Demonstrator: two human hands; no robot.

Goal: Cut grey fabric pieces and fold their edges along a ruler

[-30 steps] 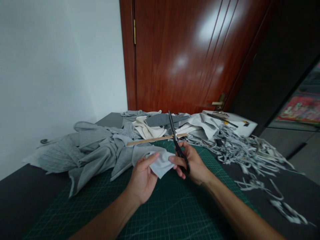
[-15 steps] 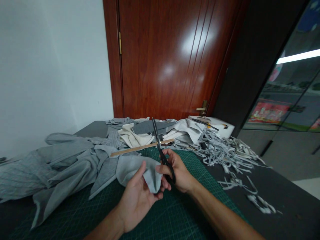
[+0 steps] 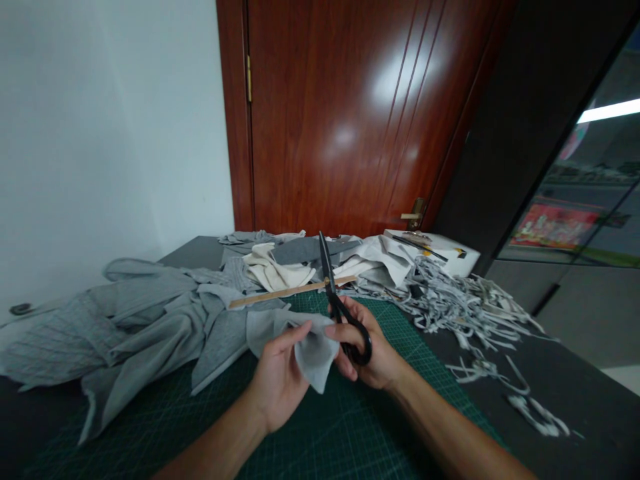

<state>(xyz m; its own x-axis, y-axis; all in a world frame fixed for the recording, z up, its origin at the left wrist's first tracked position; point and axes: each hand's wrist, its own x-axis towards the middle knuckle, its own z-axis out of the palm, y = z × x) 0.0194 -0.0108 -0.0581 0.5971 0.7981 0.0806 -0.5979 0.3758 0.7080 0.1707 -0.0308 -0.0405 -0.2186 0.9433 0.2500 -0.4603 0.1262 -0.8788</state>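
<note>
A piece of grey fabric (image 3: 316, 357) hangs over the fingers of my left hand (image 3: 280, 383), which grips it with the thumb on top. Black scissors (image 3: 330, 280) are in my right hand (image 3: 373, 353), blades together and pointing away from me. My right thumb also presses on the fabric's edge beside the left fingers. Below both hands lies a green cutting mat (image 3: 345, 433) with a grid. Just beyond the fabric, a wooden strip (image 3: 280, 293), perhaps a ruler, runs behind the scissors.
Grey garments (image 3: 150, 320) are heaped on the left. Cream cloth (image 3: 273, 270) and white cloth (image 3: 385, 257) lie at the back. A tangle of cut fabric strips (image 3: 450, 300) spreads at right, before a white box (image 3: 450, 250). Behind the table stands a brown door (image 3: 330, 120).
My left fingers have closed further on the fabric, and its hanging corner is lifted and turned. The scissors stay in my right hand. The whole view has shifted slightly.
</note>
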